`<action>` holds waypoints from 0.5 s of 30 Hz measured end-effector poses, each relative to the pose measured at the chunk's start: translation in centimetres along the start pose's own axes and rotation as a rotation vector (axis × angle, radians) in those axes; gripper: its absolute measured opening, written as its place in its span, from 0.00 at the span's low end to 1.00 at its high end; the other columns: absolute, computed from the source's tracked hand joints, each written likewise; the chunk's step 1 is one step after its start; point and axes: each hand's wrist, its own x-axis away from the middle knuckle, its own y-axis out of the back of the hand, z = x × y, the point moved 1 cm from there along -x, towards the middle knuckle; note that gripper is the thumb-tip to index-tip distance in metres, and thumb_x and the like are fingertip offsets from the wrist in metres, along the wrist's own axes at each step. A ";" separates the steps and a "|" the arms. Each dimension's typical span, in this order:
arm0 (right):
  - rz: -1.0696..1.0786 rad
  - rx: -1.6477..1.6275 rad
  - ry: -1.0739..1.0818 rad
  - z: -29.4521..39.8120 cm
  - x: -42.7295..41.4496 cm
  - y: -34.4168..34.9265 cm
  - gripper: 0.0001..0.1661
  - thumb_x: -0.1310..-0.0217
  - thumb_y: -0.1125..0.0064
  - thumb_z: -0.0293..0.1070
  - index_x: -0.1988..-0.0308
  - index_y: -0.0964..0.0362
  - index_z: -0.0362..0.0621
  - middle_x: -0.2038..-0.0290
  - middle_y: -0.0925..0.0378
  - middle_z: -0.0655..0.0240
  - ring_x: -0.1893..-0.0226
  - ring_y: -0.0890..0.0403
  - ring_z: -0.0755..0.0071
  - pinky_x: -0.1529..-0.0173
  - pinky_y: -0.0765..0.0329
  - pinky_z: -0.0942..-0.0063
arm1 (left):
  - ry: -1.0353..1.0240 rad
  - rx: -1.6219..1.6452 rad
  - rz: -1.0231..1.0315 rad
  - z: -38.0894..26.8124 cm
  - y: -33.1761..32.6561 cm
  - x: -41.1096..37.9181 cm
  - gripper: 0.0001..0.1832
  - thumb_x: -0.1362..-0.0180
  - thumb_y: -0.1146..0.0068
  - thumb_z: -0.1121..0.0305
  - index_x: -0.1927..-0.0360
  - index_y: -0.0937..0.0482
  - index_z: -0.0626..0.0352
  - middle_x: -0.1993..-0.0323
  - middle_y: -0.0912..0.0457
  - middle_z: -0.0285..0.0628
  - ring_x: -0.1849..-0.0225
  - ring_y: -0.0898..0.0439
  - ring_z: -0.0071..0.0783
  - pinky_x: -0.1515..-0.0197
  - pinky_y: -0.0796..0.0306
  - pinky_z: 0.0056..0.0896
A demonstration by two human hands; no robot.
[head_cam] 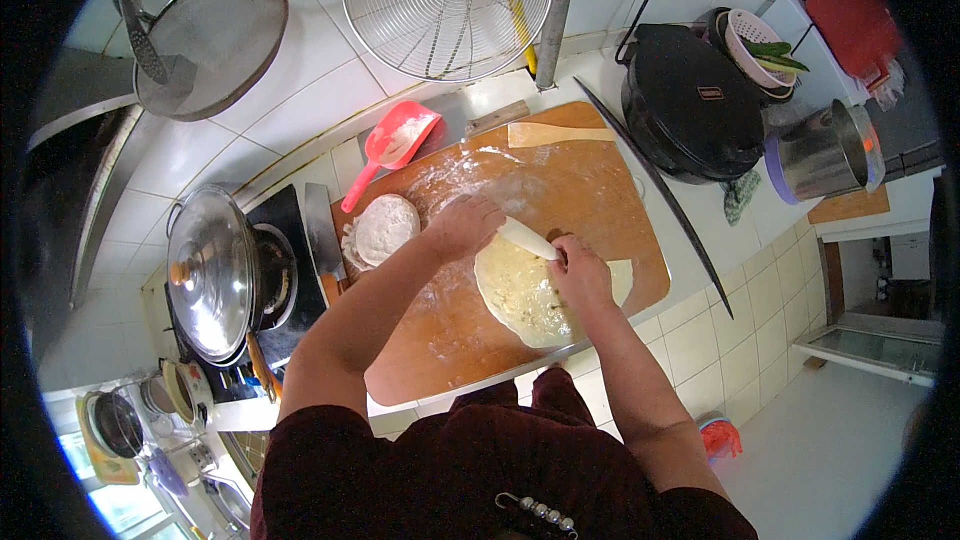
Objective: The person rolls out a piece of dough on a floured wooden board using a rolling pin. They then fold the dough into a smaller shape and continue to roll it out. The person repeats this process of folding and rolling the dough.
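Observation:
A thin, oiled sheet of dough (525,292) lies on a floured wooden board (427,345), its far edge lifted and folded into a pale roll. Both hands are at that rolled edge: my left hand (469,226) is at its left end, with the fingertips partly hidden, and my right hand (581,270) pinches its right end. Part of the dough sheet shows to the right of my right hand. Left of my left hand, a round, floured piece of dough (387,229) rests on the board over another floured piece.
A red scoop with flour (405,136) and a wooden spatula (559,135) lie at the board's far side. Left are a cleaver (322,229) and a lidded pan (210,274) on the stove. A long dark tapered rod (660,202) and a black electric appliance (690,101) are on the right.

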 end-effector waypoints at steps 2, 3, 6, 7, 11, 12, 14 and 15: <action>-0.014 0.002 0.020 -0.3 -0.1 -0.1 0.14 0.47 0.43 0.34 0.58 0.30 0.48 0.63 0.23 0.57 0.61 0.21 0.52 0.58 0.24 0.58 | -0.063 0.047 -0.227 -0.4 -0.7 1.8 0.10 0.52 0.41 0.69 0.65 0.22 0.56 0.62 0.23 0.46 0.58 0.24 0.48 0.54 0.30 0.46; 0.003 -0.004 0.024 -0.4 -0.1 0.0 0.14 0.47 0.43 0.33 0.58 0.30 0.48 0.63 0.23 0.57 0.61 0.21 0.52 0.58 0.24 0.58 | 0.003 0.117 -0.200 -0.3 -0.9 2.1 0.10 0.52 0.41 0.69 0.64 0.23 0.56 0.61 0.23 0.46 0.56 0.24 0.48 0.53 0.30 0.47; 0.066 -0.001 0.033 -0.2 -0.3 0.5 0.14 0.46 0.44 0.33 0.57 0.29 0.48 0.62 0.23 0.58 0.61 0.21 0.52 0.57 0.25 0.57 | 0.166 0.291 -0.124 0.1 -1.5 2.5 0.12 0.51 0.41 0.70 0.61 0.23 0.55 0.59 0.22 0.45 0.54 0.24 0.47 0.52 0.30 0.46; 0.094 0.013 0.034 0.1 -0.3 1.0 0.15 0.46 0.44 0.33 0.56 0.29 0.48 0.61 0.24 0.58 0.60 0.21 0.52 0.56 0.25 0.57 | 0.196 0.327 -0.100 0.3 -1.6 2.2 0.13 0.51 0.41 0.70 0.59 0.24 0.55 0.59 0.22 0.44 0.53 0.24 0.46 0.53 0.29 0.46; 0.113 0.003 0.093 -1.0 -0.5 1.2 0.17 0.46 0.45 0.32 0.53 0.29 0.48 0.58 0.24 0.58 0.58 0.22 0.52 0.53 0.26 0.58 | 0.066 0.041 -0.080 -0.2 -0.4 1.5 0.20 0.53 0.38 0.69 0.53 0.25 0.55 0.55 0.23 0.45 0.52 0.25 0.47 0.49 0.30 0.43; 0.109 0.011 0.118 -1.0 -0.5 1.3 0.17 0.46 0.45 0.32 0.53 0.28 0.48 0.58 0.24 0.58 0.57 0.22 0.53 0.52 0.26 0.59 | 0.128 0.100 -0.050 -0.4 -0.5 1.6 0.18 0.53 0.39 0.69 0.56 0.25 0.54 0.57 0.23 0.45 0.53 0.25 0.46 0.49 0.30 0.43; 0.101 0.025 0.166 -1.1 -0.5 1.4 0.18 0.46 0.45 0.32 0.53 0.28 0.48 0.57 0.24 0.58 0.56 0.23 0.53 0.51 0.26 0.59 | 0.251 0.220 0.007 -0.8 -0.7 2.1 0.12 0.52 0.41 0.71 0.62 0.25 0.53 0.59 0.23 0.43 0.54 0.25 0.44 0.50 0.31 0.43; 0.101 0.030 0.176 -1.3 -0.5 1.4 0.18 0.46 0.45 0.32 0.52 0.29 0.48 0.57 0.25 0.58 0.56 0.23 0.53 0.52 0.26 0.59 | 0.298 0.224 -0.001 -1.2 -0.9 2.3 0.12 0.52 0.41 0.70 0.63 0.26 0.53 0.59 0.23 0.43 0.54 0.26 0.44 0.50 0.32 0.44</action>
